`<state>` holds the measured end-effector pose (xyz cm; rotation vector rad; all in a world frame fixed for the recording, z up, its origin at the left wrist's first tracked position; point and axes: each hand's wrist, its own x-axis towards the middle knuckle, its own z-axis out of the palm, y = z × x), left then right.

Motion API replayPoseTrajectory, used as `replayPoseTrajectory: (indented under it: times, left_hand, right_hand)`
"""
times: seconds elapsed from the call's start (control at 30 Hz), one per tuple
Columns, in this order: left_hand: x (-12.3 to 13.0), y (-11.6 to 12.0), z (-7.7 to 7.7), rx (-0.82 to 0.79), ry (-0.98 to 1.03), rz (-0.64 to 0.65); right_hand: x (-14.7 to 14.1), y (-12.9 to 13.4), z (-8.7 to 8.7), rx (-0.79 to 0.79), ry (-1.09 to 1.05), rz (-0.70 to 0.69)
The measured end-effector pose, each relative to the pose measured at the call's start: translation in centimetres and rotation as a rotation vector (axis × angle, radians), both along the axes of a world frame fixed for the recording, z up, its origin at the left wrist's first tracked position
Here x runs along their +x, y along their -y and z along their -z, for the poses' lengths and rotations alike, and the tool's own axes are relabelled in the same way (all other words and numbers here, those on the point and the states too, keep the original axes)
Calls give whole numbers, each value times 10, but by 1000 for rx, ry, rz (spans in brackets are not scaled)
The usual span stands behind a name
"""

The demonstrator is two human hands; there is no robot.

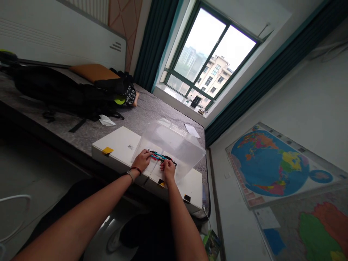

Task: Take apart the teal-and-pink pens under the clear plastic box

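Several pens, some light blue, some black and red, lie in a bunch at the open front of a clear plastic bin. The bin rests on its side on white boxes. At the left end of the bunch is my left hand, its fingers closed together on the pens. My right hand is at the right end, with fingers curled in; what it holds, if anything, is too small to make out.
Behind the boxes, a grey mattress carries a black bag, a crumpled tissue and a white paper. A wall with a world map stands at the right.
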<state>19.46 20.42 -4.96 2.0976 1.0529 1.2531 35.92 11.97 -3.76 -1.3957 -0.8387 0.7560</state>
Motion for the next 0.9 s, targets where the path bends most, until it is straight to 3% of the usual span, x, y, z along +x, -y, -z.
replayPoseTrajectory:
  times: [0.17,0.37,0.77,0.9]
  left_hand:
    - [-1,1,-3,-1,-3,6]
    - [-1,3,-6,-1,-21,4]
    - [0,2,-2,0,-17,18]
    - [1,0,0,-11,-19,31]
  right_hand:
    - [-3,0,-3,-52,83,12]
    - [-4,3,-9,-29,4,-44]
    - [3,0,5,-53,161,-41]
    - [3,-2,5,-43,120,-36]
